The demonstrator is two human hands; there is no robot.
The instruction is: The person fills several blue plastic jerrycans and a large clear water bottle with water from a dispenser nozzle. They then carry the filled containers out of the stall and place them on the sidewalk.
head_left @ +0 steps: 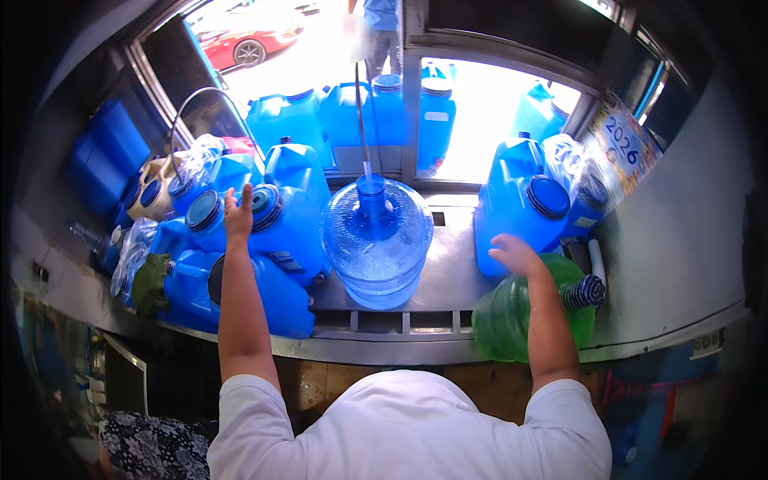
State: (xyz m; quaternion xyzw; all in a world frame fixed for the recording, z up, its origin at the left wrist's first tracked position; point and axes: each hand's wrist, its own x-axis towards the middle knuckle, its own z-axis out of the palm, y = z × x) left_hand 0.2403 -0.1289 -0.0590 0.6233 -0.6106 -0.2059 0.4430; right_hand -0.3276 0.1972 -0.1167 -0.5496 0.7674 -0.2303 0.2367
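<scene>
My left hand [238,214] is raised with its fingers stretched out and nothing in it. It is nearest to the dark blue screw caps of two blue jugs [300,216] on the left; whether it touches them I cannot tell. My right hand [514,254] is open, with its fingers pointing left, in front of a blue capped jug [512,204]. Below that forearm a green round bottle [500,324] lies tilted, its ribbed dark neck to the right. Between my hands a clear blue round water bottle [376,256] stands upright under a thin metal pipe [362,120] that meets its neck.
Several blue jugs [280,300] crowd the counter's left side, some lying down. A metal counter [456,232] with slots along its front runs before me. More jugs [288,120] stand beyond the window frame [410,120]. A person [382,24] is outside; patterned cloth [156,448] shows at lower left.
</scene>
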